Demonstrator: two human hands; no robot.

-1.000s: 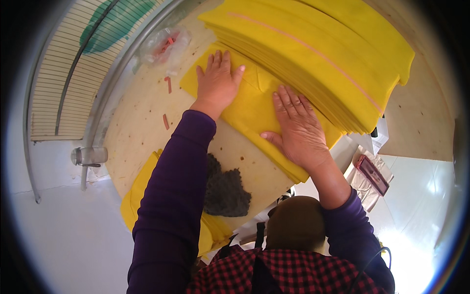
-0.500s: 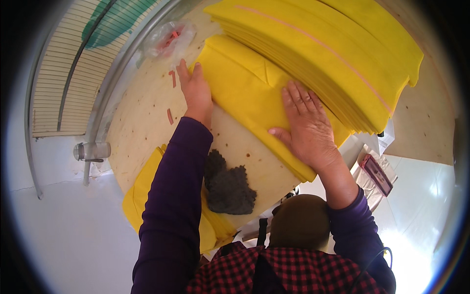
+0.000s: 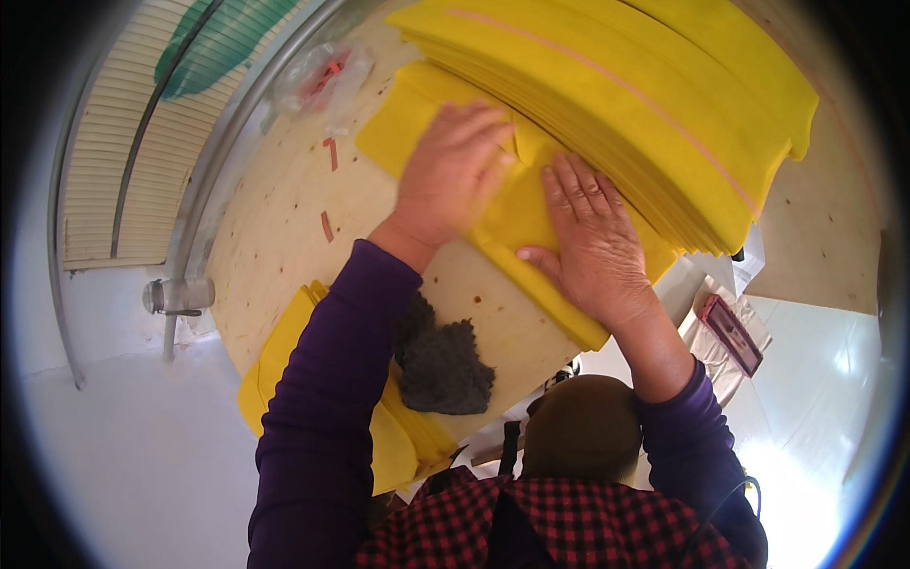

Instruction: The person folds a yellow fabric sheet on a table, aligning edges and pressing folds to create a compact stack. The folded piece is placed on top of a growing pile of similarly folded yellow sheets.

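Observation:
A folded piece of yellow cloth (image 3: 517,228) lies slantwise on the wooden table. My right hand (image 3: 599,242) rests flat on its right part, fingers stretched and thumb apart. Over the middle of the same cloth is my left hand (image 3: 447,180), slightly blurred, with its fingers extended and nothing seen in them. Whether the left hand touches the cloth I cannot tell. Just beyond, a thick stack of folded yellow cloth (image 3: 616,95) with a pink line across it borders the piece. A dark grey crumpled cloth (image 3: 447,370) lies nearer, beside my left forearm.
More folded yellow cloth (image 3: 280,356) lies at the table's near left edge, partly under my left arm. Two small red strips (image 3: 327,226) and a clear plastic bag (image 3: 327,76) with red bits lie on the wooden table (image 3: 265,209). A phone-like object (image 3: 730,334) is at right.
My left hand has moved right from the cloth's far left end to over its middle. The right hand stays in place on the cloth.

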